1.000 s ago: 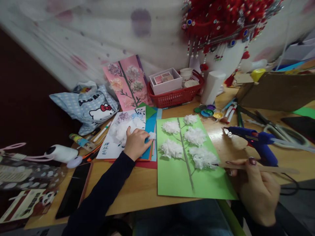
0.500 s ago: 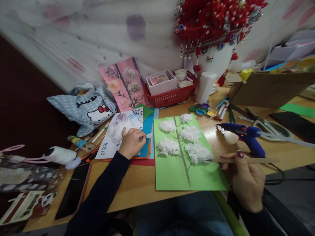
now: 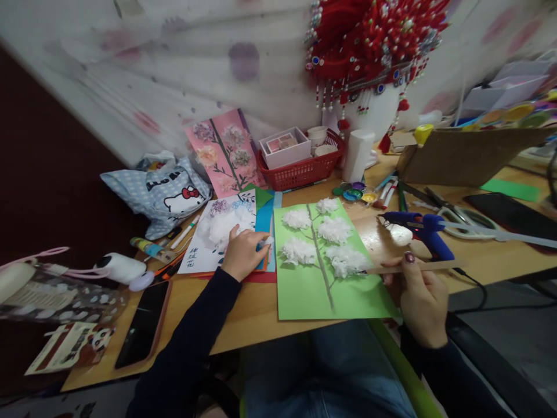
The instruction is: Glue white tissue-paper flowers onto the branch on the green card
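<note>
A green sheet (image 3: 300,296) lies at the table's front edge, with a grey-brown painted stem (image 3: 322,264) and several white ruffled paper flowers (image 3: 335,230) on it. My right hand (image 3: 420,299) is closed on a thin flat wooden stick (image 3: 391,268), whose dark tip touches the lower right flower. To the left, my left hand (image 3: 243,252) pinches a small whitish piece (image 3: 266,241) over coloured papers. Under and beside that hand is a white sheet (image 3: 198,249) with printed flowers and a crumpled white tissue pile (image 3: 221,229).
A blue glue gun (image 3: 418,226) with its cord lies at the right, near scissors (image 3: 465,223) and a cardboard box (image 3: 461,154). Paint pots (image 3: 352,194) and a red basket (image 3: 300,168) stand behind. A phone (image 3: 145,325) lies front left.
The camera view has shifted slightly. The stick's tip is still at the lower right flower, and the left hand still holds the small piece.
</note>
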Available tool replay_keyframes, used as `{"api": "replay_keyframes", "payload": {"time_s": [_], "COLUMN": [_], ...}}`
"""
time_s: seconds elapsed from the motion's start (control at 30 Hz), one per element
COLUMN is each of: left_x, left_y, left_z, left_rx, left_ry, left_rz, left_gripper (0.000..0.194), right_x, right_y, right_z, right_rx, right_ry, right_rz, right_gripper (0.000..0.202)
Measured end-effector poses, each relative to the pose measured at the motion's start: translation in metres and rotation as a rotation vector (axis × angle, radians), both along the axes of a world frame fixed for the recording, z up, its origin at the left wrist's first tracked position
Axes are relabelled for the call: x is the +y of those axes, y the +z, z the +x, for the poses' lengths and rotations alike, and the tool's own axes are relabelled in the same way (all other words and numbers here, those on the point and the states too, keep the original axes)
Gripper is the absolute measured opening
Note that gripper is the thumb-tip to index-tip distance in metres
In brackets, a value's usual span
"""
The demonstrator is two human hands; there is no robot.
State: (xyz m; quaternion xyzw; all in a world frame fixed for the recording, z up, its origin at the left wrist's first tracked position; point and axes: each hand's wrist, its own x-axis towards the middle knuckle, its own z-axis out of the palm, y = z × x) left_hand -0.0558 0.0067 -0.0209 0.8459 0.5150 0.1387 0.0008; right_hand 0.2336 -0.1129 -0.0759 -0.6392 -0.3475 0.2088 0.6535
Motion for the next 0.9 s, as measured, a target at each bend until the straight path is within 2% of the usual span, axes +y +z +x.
{"api": "replay_keyframes", "payload": {"time_s": [0.13, 0.3, 0.47, 0.63, 0.7, 0.8, 0.9], "left_x": [0.001, 0.004, 0.007, 0.001, -0.006, -0.023, -0.042], "left_y": [-0.005, -0.010, -0.004, 0.015, 0.023, 0.032, 0.035], "left_z": [0.005, 0.004, -0.002, -0.007, -0.003, 0.012, 0.033], "left_rx": [0.107, 0.123, -0.077, -0.341, -0.405, -0.421, -0.417], "left_ry": [-0.048, -0.058, -0.003, -0.003, -0.052, -0.197, -0.315], "left_rz": [0.007, 0.086, 0.165, 0.326, 0.281, 0.087, -0.119], "left_gripper": [0.036, 0.037, 0.032, 0.019, 0.012, 0.017, 0.023], "right_x": [-0.001, -0.001, 0.000, -0.001, -0.002, -0.003, -0.004], "right_y": [-0.001, -0.001, -0.004, -0.007, -0.007, -0.003, 0.000], "right_z": [0.001, 0.000, 0.000, -0.004, -0.006, -0.007, -0.008], "right_rx": [0.024, 0.069, 0.078, 0.079, 0.041, -0.072, -0.164], "right_ry": [0.042, 0.031, 0.016, 0.050, 0.084, 0.071, 0.059], "right_rz": [-0.012, -0.019, -0.006, 0.014, 0.011, 0.002, 0.002], "right_gripper": [0.052, 0.052, 0.050, 0.052, 0.054, 0.054, 0.052]}}
